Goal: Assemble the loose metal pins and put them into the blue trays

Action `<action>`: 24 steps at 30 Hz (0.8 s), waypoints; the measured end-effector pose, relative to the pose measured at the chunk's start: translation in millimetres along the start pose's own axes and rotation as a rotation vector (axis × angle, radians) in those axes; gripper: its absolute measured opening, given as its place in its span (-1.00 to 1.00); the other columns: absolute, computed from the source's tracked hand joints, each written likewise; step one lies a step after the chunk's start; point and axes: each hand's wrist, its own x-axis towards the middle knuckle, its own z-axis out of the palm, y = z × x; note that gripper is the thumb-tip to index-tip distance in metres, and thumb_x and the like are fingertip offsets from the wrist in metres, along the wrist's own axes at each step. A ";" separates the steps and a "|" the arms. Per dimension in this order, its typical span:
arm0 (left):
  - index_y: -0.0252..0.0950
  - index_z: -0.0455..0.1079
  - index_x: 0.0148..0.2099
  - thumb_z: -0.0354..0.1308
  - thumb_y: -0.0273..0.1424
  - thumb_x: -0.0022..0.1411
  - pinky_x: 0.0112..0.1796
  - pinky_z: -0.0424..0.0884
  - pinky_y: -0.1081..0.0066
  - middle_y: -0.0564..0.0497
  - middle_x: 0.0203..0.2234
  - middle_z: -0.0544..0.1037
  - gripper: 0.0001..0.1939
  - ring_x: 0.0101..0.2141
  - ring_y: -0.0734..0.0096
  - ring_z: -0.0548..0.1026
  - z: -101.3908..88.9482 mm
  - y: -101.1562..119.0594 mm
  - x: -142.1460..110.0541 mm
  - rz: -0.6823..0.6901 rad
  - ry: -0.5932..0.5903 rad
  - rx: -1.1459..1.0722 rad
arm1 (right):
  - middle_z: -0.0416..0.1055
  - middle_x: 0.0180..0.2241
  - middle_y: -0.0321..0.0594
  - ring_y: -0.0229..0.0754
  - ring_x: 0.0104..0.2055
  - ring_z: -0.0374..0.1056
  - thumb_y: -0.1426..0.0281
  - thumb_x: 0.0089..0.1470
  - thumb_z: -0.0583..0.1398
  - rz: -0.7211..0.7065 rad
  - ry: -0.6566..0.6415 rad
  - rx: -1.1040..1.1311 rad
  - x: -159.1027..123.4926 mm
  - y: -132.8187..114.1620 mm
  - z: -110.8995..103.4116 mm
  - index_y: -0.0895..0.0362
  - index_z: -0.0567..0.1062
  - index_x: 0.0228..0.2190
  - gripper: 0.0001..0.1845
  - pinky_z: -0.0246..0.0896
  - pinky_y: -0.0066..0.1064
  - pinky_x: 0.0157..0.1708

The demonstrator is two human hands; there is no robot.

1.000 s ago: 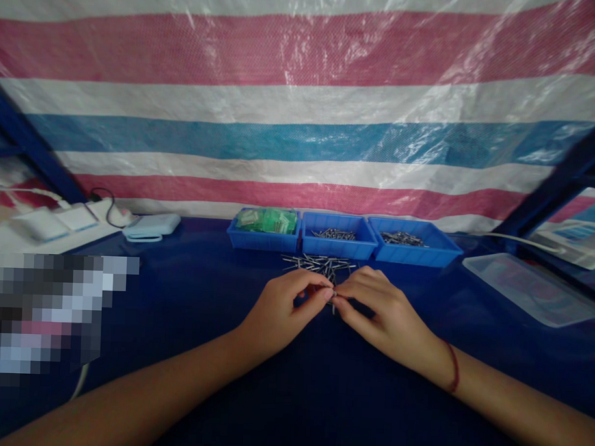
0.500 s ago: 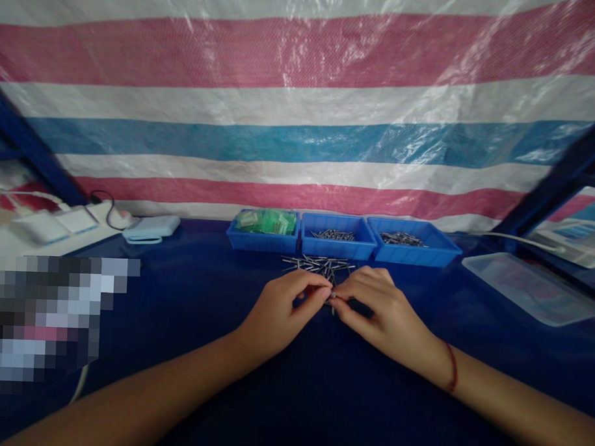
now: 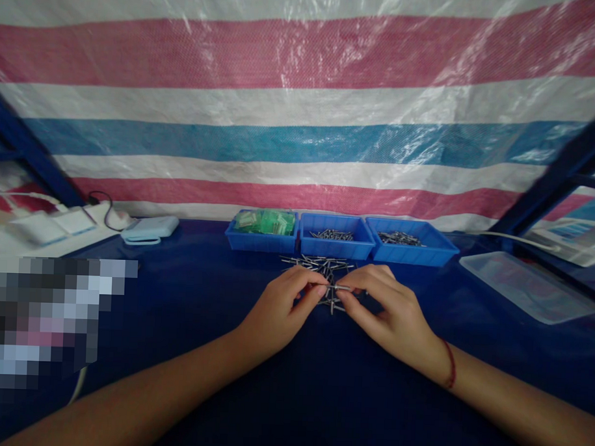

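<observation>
My left hand (image 3: 279,307) and my right hand (image 3: 392,307) meet over the dark blue table (image 3: 201,324), fingertips pinched. Between them they hold a thin metal pin (image 3: 338,287), lying level from one hand to the other. Just beyond and under the fingers lies a loose heap of metal pins (image 3: 320,264). Behind the heap stand three blue bins in a row: the left bin (image 3: 262,229) holds green plastic parts, the middle bin (image 3: 337,236) and the right bin (image 3: 408,240) hold small metal pieces.
A clear plastic lid (image 3: 529,286) lies at the right. A pale blue device (image 3: 148,229) and a white power strip with cables (image 3: 58,222) sit at the back left. A striped tarpaulin (image 3: 302,99) closes off the back. A blurred patch covers the left edge.
My hands have drawn slightly apart, and the pin between the fingertips now shows lying level. The view has shifted a little.
</observation>
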 end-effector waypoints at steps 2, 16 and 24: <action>-0.27 0.36 -0.25 0.00 -0.43 0.28 -0.26 0.35 0.41 0.03 -0.37 0.45 -0.88 -0.33 0.43 0.42 -0.4 0.7 1.0 0.011 -0.030 -0.006 | 0.46 -0.42 -0.24 -0.22 -0.35 0.35 0.43 0.12 0.11 -0.010 -0.016 -0.015 -0.1 -1.6 -0.9 0.11 0.43 -0.39 -0.90 0.11 -0.33 -0.27; -0.24 0.29 -0.03 0.01 -0.35 0.26 -0.11 0.28 0.13 -0.06 -0.17 0.44 -0.76 -0.12 0.20 0.37 3.1 2.2 -3.0 -0.043 -0.113 0.267 | 0.41 -0.49 -0.17 -0.14 -0.41 0.30 0.36 0.13 0.06 0.114 0.180 -0.547 7.3 78.0 -39.1 0.13 0.42 -0.46 -0.80 0.06 -0.26 -0.33; -0.26 0.40 -0.15 0.04 -0.37 0.22 -0.15 0.29 0.14 -0.06 -0.18 0.44 -0.82 -0.14 0.17 0.35 3.5 1.2 -4.2 -0.030 -0.142 0.403 | 0.46 -0.36 -0.14 -0.03 -0.29 0.30 0.30 0.11 0.07 0.264 0.146 -0.701 2.5 105.5 -45.1 0.12 0.45 -0.37 -0.80 0.01 -0.26 -0.34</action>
